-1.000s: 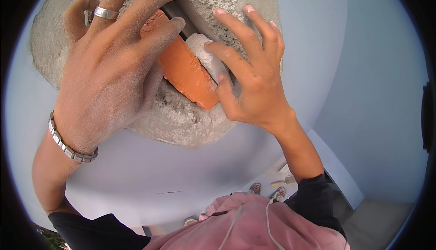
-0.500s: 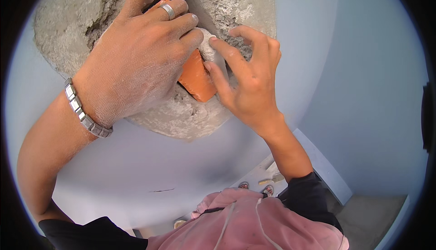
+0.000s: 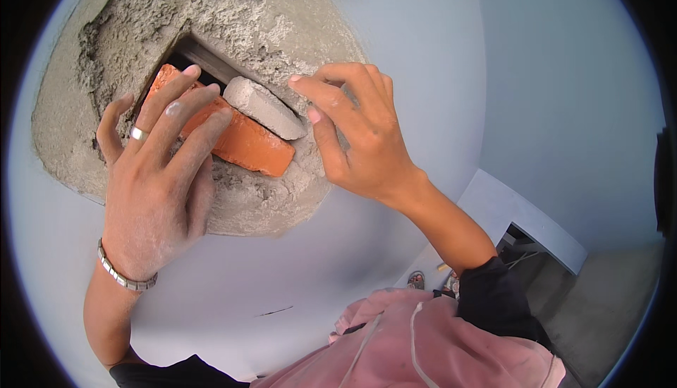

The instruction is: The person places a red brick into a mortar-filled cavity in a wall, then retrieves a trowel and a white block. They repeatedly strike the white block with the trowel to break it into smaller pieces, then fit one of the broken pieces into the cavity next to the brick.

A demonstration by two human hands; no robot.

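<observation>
An orange brick piece (image 3: 243,141) and a grey stone-like piece (image 3: 266,108) sit side by side in a dark opening (image 3: 185,55) in a rough grey mortar patch (image 3: 261,14) on a pale blue wall. My left hand (image 3: 159,183), with a ring and a metal bracelet, lies flat with its fingers pressed on the orange piece. My right hand (image 3: 356,134) has its fingertips at the right end of the grey piece, against the mortar.
The pale blue wall (image 3: 437,50) surrounds the patch. Far below are a floor (image 3: 606,310), sandals (image 3: 416,278) and a white ledge (image 3: 522,222). My pink garment (image 3: 423,346) fills the lower middle.
My left hand slid down off the opening, so more of the orange piece and the grey piece shows. The view shifted, and the pieces now lie flatter in the opening.
</observation>
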